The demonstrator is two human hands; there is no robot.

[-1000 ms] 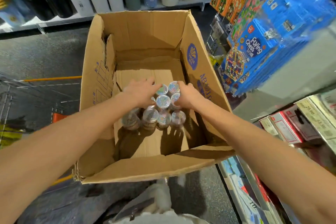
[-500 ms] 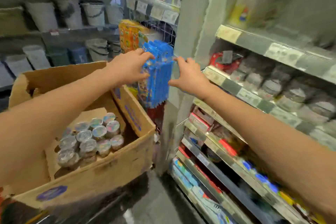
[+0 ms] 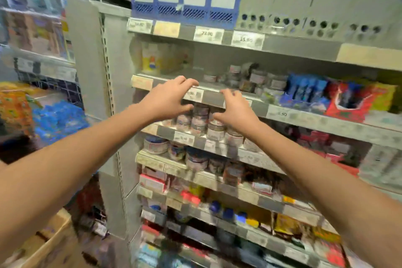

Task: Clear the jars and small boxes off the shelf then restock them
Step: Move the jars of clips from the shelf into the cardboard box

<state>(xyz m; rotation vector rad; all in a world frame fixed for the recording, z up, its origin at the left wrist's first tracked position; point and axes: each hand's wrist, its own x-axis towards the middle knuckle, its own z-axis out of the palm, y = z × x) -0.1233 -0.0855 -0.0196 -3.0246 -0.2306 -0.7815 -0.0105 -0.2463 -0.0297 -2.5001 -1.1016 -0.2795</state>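
We're nowhere near done: our left hand point(image 3: 167, 100) and right hand point(image 3: 236, 111) hover empty, fingers spread, before small clear labelled jars point(image 3: 200, 119) crowding the front edge of the grey metal shelf point(image 3: 165, 133).

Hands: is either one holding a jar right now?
No, the left hand and right hand both reach, fingers spread and empty, toward the shelved jars.

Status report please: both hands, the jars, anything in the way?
Left hand open, empty; right hand open, empty. Jars stacked between them, none gripped. Price rail just above the jars; may crowd the lift.
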